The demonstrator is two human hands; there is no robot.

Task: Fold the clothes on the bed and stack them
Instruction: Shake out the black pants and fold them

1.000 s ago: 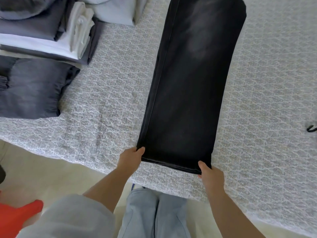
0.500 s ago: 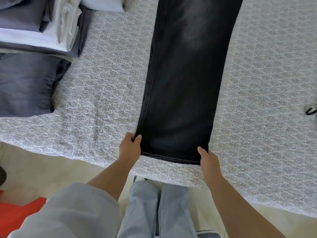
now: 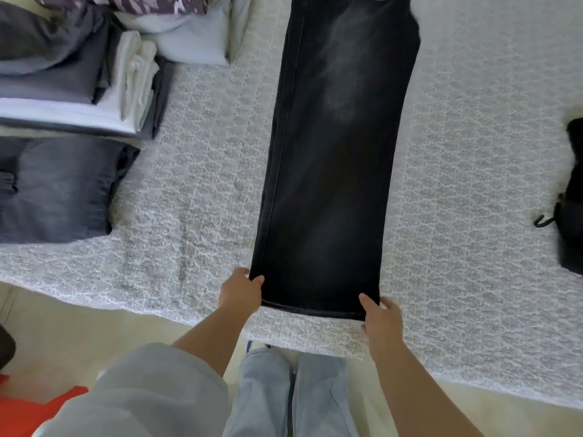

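hands first: your left hand (image 3: 241,291) pinches the near left corner of the black jeans (image 3: 334,171), thumb on top of the cloth and the other fingers curled under the edge; your right hand (image 3: 380,316) pinches the near right corner the same way, thumb lying on the dark denim, fingers tucked beneath the hem. both corners sit just inside the near edge of the bed (image 3: 473,184), and the hem runs straight between your two hands

from there the black jeans stretch away from you as one long flat strip, folded lengthwise with the legs laid together, a seam running up the left side and a faded pale patch toward the far end. the far end runs out of view at the top. they lie on the white patterned bed cover, roughly in the middle of the bed

to the left, well apart from the jeans, you have a folded grey garment (image 3: 60,190) near the bed's edge, and just beyond it a stack of folded clothes (image 3: 79,80) in grey, white and cream. farther still lies a pale blue pillow (image 3: 192,39) with a purple patterned cloth (image 3: 142,3) on top

at the right edge of view a black item (image 3: 572,200) rests on the cover, only partly visible

below your arms you see your grey sleeve (image 3: 142,395), light blue trousers (image 3: 290,395), and an orange object (image 3: 34,408) at the near left corner
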